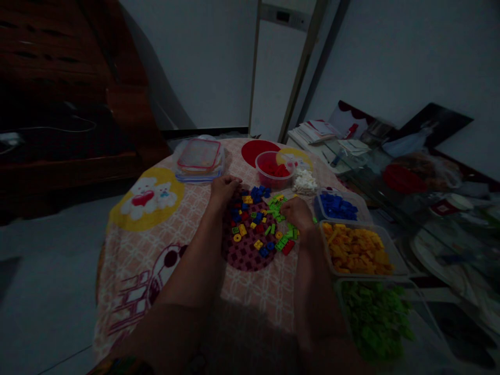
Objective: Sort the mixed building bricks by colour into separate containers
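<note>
Loose toy building bricks [253, 215] in blue, yellow, red and green are spread over a dark red patterned round patch [246, 259] of the tablecloth. My left hand [225, 190] is at the far left edge of this spread, its fingers curled together; what they hold, if anything, is hidden. Among the green bricks [275, 205] on the right side, my right hand [297, 212] reaches down with its fingertips pressed together. The picture is too dark to show what is between them. A cluster of blue bricks [259, 194] lies between the two hands.
A round tub of red bricks [274, 167] and a heap of white bricks [305, 181] stand beyond. Along the right are boxes of blue [339, 206], yellow [357, 250] and green bricks [375, 317]. Stacked lidded containers [200, 159] sit at the back left. A cluttered glass table [367, 179] adjoins.
</note>
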A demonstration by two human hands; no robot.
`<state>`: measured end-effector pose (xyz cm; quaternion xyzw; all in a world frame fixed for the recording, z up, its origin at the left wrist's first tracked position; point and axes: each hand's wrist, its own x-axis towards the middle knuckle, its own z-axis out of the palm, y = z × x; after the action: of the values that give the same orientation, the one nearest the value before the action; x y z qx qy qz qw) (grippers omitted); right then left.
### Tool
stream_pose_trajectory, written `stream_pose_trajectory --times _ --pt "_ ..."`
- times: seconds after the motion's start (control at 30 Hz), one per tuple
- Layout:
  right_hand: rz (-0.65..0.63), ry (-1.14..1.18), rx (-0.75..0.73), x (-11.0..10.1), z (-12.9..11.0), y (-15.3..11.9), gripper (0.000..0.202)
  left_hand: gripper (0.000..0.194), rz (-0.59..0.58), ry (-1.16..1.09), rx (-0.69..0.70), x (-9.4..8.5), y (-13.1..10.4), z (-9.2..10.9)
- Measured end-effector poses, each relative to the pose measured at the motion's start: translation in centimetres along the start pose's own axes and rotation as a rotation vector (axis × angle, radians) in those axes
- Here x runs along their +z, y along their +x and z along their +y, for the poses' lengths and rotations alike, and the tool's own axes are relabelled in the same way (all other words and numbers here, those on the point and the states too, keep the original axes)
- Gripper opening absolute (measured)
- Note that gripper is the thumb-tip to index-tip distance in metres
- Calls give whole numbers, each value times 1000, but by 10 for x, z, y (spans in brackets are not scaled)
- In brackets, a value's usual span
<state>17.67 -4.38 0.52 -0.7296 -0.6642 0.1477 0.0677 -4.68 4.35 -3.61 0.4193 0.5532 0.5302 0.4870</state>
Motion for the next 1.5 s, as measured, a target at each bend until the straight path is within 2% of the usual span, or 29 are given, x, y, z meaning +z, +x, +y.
stream_pose_trajectory --times 0.27,0.4,0.53,0.67,0.77,0.87,0.97,1.13,1.27,1.4,1.5 --pt "38 -182 142 10 -17 1 32 8 -5 11 -5 1 -4 5" --pt "52 -212 163 16 -22 2 30 12 -14 22 0 0 -4 3" --pt "77 -143 135 17 -17 4 27 11 -11 30 -4 0 -2 2" --pt "130 62 59 16 -6 7 22 12 -11 48 -6 0 -1 2" --pt "149 438 74 15 -3 8 21 14 -19 56 -6 0 0 1" --pt "102 838 147 14 -7 7 18 15 -23 48 -6 -1 0 -1" --pt "76 1065 148 12 -13 6 17 14 -23 24 18 -1 -1 -2" --pt "217 1259 130 14 -20 6 12 15 -39 22 23 0 0 -5" --pt "344 1333 127 10 -27 22 9 17 -68 20 20 1 4 -9" --pt "453 1369 120 -12 -32 51 3 16 -83 22 26 0 3 -8" --pt "516 1321 95 -29 -31 60 17 15 -97 24 20 -1 1 -5"
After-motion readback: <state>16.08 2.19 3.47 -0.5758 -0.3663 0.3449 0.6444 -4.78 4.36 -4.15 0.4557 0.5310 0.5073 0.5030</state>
